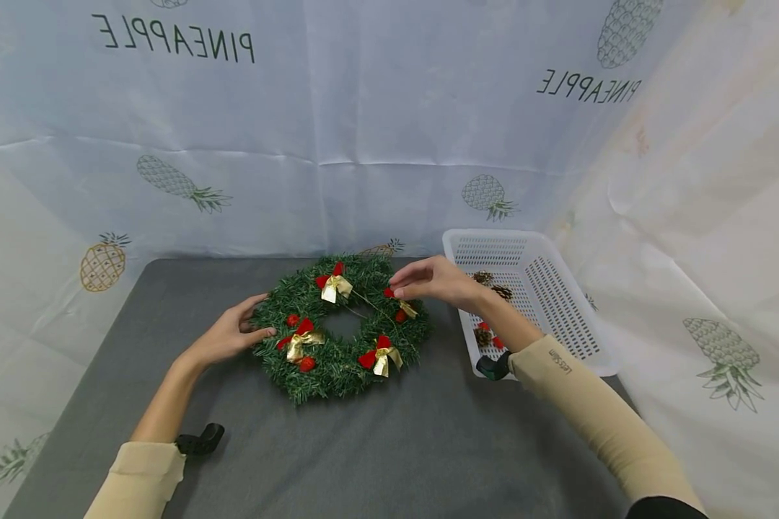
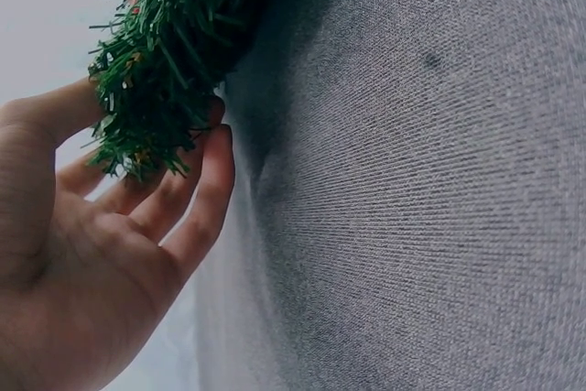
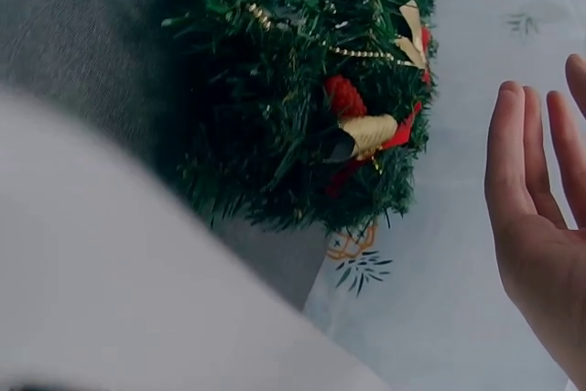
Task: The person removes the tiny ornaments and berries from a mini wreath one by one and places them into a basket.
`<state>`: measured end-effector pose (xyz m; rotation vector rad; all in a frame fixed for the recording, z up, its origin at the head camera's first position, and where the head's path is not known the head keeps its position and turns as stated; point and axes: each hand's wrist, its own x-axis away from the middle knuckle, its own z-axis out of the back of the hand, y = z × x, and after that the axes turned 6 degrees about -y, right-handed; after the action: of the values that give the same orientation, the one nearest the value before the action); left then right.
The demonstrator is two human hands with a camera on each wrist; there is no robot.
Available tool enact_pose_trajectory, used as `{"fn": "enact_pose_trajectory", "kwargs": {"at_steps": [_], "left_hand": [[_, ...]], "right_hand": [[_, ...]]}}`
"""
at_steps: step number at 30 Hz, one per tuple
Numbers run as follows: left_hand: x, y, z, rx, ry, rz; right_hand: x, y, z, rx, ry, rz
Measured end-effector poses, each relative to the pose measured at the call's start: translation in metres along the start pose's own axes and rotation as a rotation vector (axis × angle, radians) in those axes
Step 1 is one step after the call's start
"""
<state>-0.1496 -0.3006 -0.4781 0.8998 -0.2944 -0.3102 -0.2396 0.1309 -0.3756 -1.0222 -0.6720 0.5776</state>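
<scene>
A green artificial wreath (image 1: 337,383) lies on the grey surface, trimmed with several red-and-gold bows (image 1: 381,358) and red berry-like balls (image 1: 307,364). My left hand (image 1: 227,335) grips its left rim; in the left wrist view the thumb is on one side of the greenery (image 2: 160,70) and the fingers on the other. Over the wreath's right side hovers my right hand (image 1: 438,281), fingers nearly straight. The right wrist view shows that hand (image 3: 540,194) apart from the wreath, holding nothing visible. Near it sit a gold bow (image 3: 371,135) and a red ball (image 3: 344,96).
To the right stands a white perforated plastic basket (image 1: 561,306) holding pine cones (image 1: 483,336) and small red pieces. My right forearm crosses its near left side. A pineapple-print curtain (image 1: 389,108) hangs behind the grey-covered table (image 1: 428,447). A thin beaded gold string (image 3: 352,50) runs through the wreath.
</scene>
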Motion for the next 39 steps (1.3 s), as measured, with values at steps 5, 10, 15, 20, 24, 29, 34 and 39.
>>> {"fn": "enact_pose_trajectory", "kwargs": {"at_steps": [5, 10, 15, 20, 24, 29, 34, 39], "left_hand": [[-0.001, 0.001, 0.001, 0.001, -0.006, 0.000], [-0.002, 0.002, 0.002, 0.003, -0.010, 0.003], [-0.002, 0.002, 0.002, 0.002, -0.012, 0.009], [-0.002, 0.003, 0.002, -0.006, -0.011, 0.009], [-0.002, 0.003, 0.002, -0.011, -0.011, 0.007], [-0.001, 0.003, 0.002, -0.007, -0.014, 0.007], [-0.003, 0.001, 0.002, -0.005, -0.018, 0.007], [-0.003, 0.001, 0.002, -0.003, -0.019, 0.006]], "right_hand": [[-0.003, -0.002, -0.005, -0.039, 0.011, -0.005], [-0.006, 0.001, -0.011, -0.101, 0.026, -0.003], [-0.004, 0.006, -0.017, -0.124, 0.061, -0.025], [-0.001, 0.011, -0.021, -0.089, 0.098, -0.029], [-0.001, 0.015, -0.022, -0.020, 0.113, -0.033], [-0.005, 0.022, -0.023, 0.056, 0.128, -0.084], [-0.008, 0.025, -0.025, 0.124, 0.133, -0.118], [-0.010, 0.027, -0.025, 0.147, 0.123, -0.140]]}}
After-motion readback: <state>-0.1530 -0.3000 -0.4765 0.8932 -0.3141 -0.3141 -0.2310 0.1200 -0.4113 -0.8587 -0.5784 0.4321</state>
